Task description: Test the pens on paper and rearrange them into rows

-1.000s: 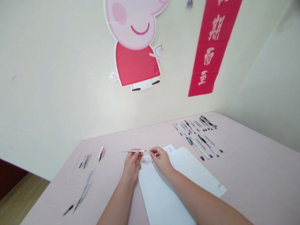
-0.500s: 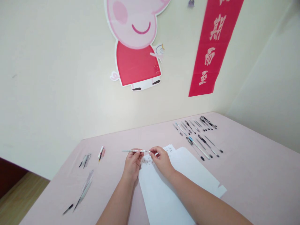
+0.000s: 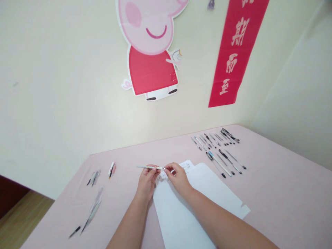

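Hands [image 3: 178, 177] pinching slim pen [image 3: 147, 167]; papers [image 3: 173, 214] partly beneath, pens [image 3: 225, 155] rowed right.

Shows a left hand [image 3: 146, 182] and a right hand [image 3: 179, 179], both bare, with smooth, rounded backs and slender fingers [image 3: 173, 166]. Narrows at bare wrists [image 3: 191, 193], then widens evenly along a left forearm [image 3: 129, 221] and a right forearm [image 3: 220, 215], both uncovered as far as visible. Looks longer and broader on the right side. Leaves finer skin detail too small to make out.
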The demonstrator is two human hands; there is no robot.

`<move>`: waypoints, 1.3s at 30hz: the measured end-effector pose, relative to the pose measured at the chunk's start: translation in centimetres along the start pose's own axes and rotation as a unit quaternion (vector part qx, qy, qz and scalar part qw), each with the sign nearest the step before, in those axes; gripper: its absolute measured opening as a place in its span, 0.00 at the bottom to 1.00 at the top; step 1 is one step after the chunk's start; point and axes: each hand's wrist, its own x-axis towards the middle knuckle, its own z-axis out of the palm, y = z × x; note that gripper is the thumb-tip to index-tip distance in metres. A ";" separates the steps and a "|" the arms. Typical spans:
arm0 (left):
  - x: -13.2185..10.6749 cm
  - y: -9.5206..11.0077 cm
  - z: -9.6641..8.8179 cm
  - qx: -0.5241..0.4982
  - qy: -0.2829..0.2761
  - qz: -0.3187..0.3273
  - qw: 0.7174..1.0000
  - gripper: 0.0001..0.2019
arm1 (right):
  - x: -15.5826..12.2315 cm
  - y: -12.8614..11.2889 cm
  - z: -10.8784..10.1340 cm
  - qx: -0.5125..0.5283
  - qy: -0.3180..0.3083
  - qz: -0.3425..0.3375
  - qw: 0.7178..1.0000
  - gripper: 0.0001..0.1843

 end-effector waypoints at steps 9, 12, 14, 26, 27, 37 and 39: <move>0.0 -0.1 0.1 0.010 -0.011 0.000 1.000 0.11 | 0.0 0.1 0.0 -0.011 0.002 -0.015 1.000 0.05; 0.0 -0.1 0.1 0.012 -0.013 -0.002 1.000 0.11 | 0.0 0.1 0.0 -0.012 0.001 -0.016 1.000 0.05; -0.1 -0.1 0.1 0.010 -0.016 -0.003 1.000 0.10 | 0.0 0.1 0.0 -0.011 0.002 -0.013 1.000 0.05; -0.3 0.1 0.2 0.015 -0.028 -0.006 0.999 0.11 | -0.1 -0.1 -0.2 -0.018 -0.003 0.004 1.000 0.06; -0.3 0.1 0.2 0.018 -0.029 -0.007 0.999 0.11 | -0.1 -0.1 -0.2 -0.021 -0.004 0.003 1.000 0.06; -0.2 -0.2 0.0 0.046 -0.033 0.007 0.998 0.11 | -0.1 0.7 -0.2 -0.054 -0.015 -0.009 0.998 0.06; -0.2 -0.2 0.0 0.050 -0.030 0.009 0.998 0.11 | -0.1 0.8 -0.2 -0.055 -0.015 -0.011 0.998 0.07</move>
